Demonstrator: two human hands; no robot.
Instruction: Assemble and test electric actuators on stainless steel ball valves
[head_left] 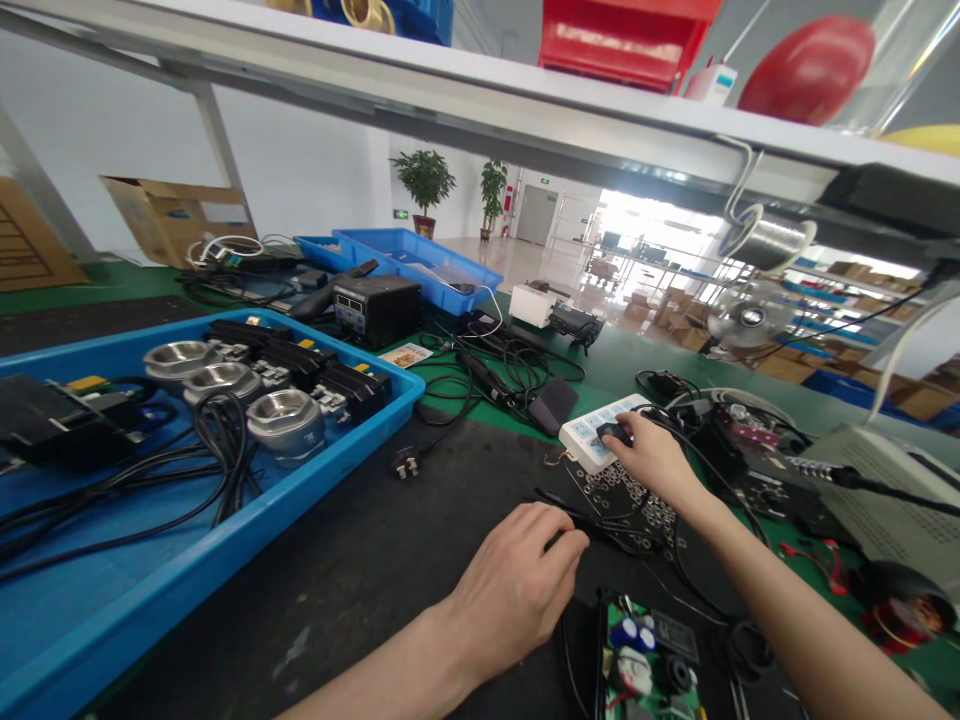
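Observation:
My right hand [651, 458] is pinched on a black plug [615, 434] at the white power strip [595, 452]. Whether the plug's pins sit fully in the socket is hidden. Lower and to the left, my left hand [529, 565] is closed with its fingers curled round a black cable [592, 520], which runs off to the right; much of the grip is hidden. Small metal nuts [656, 515] lie scattered between the hands. In front of me an open black housing with a green circuit board [649, 665] lies near the bottom edge.
A blue tray [375, 432] on the left holds metal valve bodies [285, 425] and black cabled units. Behind stand a black power supply box [377, 308] and tangled cables. Grey equipment [889, 510] stands at right, and a shelf [480, 85] crosses overhead with a solder spool [769, 242] below.

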